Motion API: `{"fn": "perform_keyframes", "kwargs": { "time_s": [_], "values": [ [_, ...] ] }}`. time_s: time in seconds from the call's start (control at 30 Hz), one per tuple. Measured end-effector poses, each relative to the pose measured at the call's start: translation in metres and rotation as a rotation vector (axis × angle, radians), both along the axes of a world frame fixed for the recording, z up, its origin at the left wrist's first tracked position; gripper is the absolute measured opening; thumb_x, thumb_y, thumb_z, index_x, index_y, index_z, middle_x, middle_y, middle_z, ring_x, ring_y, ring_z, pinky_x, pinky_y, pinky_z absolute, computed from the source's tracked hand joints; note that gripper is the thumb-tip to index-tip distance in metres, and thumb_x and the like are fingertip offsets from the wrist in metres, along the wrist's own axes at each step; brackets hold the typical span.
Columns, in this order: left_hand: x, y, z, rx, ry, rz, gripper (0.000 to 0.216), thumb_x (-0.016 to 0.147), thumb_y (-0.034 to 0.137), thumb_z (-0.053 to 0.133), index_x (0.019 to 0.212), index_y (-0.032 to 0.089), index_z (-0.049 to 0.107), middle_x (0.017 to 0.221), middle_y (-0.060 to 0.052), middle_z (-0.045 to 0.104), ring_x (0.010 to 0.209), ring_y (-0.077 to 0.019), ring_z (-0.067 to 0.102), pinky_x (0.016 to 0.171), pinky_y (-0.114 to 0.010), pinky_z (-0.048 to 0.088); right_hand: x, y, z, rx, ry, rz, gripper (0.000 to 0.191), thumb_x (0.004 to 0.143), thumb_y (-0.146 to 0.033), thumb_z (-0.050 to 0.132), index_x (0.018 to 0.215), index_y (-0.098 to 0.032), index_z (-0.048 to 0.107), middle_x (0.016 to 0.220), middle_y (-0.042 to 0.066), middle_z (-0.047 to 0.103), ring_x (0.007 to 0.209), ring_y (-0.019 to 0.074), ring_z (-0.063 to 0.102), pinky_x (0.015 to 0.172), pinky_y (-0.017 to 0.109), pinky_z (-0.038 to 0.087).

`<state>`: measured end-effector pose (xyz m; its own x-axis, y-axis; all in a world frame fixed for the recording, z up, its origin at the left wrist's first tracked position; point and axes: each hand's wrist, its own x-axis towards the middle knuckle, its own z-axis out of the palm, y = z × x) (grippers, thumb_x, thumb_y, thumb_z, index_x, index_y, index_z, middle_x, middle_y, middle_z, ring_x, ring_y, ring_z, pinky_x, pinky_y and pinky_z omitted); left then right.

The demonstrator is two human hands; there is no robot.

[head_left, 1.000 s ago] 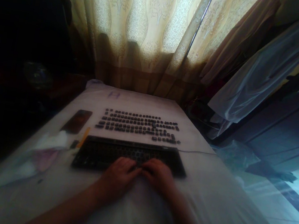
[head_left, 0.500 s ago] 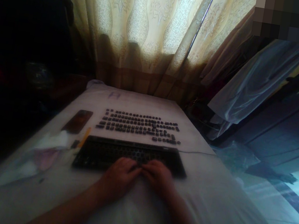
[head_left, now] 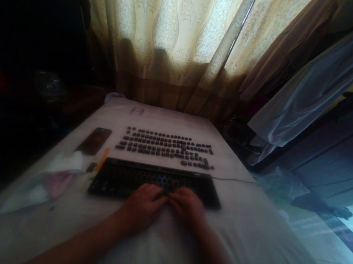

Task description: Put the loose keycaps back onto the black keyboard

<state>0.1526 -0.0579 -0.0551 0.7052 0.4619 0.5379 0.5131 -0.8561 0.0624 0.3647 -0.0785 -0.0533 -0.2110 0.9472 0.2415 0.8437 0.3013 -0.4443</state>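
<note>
A black keyboard [head_left: 116, 175] lies across the cloth-covered surface, its key bed dark and blurred. My left hand [head_left: 145, 203] rests on its front edge near the middle, fingers bent and drawn together. Right beside it, my right hand [head_left: 186, 207] is curled the same way, and the thumbs and fingertips of both meet over the keyboard. Whatever is between the fingertips is too small and dark to name. Behind the keyboard, loose black keycaps [head_left: 157, 143] are laid out in several rows.
A dark phone [head_left: 95, 140] lies at the left, with a yellow strip-like tool [head_left: 102, 159] by the keyboard's corner. Nearer stands a crumpled clear plastic bag [head_left: 44, 184] with something pink inside. A cable [head_left: 236, 180] runs off to the right. Curtains [head_left: 187, 40] hang behind.
The view has shifted slightly, so everything sits a little differently in the frame. Both hands stay together at the keyboard's front with hardly any visible movement.
</note>
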Motion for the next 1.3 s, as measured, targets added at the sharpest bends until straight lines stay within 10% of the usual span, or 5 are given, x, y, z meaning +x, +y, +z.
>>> {"fn": "perform_keyframes", "kwargs": {
  "time_s": [0.67,1.3],
  "values": [
    [0.000,0.001,-0.006,0.029,-0.022,0.004,0.029,0.091,0.020,0.058,0.120,0.020,0.065,0.113,-0.010,0.063,0.100,-0.0262,0.059,0.088,-0.043,0.054,0.010,0.004,-0.016,0.179,0.258,0.024,0.023,0.092,-0.021,0.055,0.095,-0.020,0.077,0.086,0.008,0.074,0.081,0.0192,0.070,0.074,0.029,0.058],
    [-0.003,0.004,-0.017,0.017,-0.007,0.031,0.037,0.088,0.015,0.059,0.124,0.024,0.062,0.118,-0.008,0.064,0.106,-0.0257,0.059,0.092,-0.043,0.053,0.053,0.109,0.034,-0.081,-0.366,-0.325,0.023,0.098,-0.033,0.060,0.115,-0.019,0.065,0.120,0.008,0.065,0.103,0.0212,0.064,0.090,0.042,0.054]
  ]
}}
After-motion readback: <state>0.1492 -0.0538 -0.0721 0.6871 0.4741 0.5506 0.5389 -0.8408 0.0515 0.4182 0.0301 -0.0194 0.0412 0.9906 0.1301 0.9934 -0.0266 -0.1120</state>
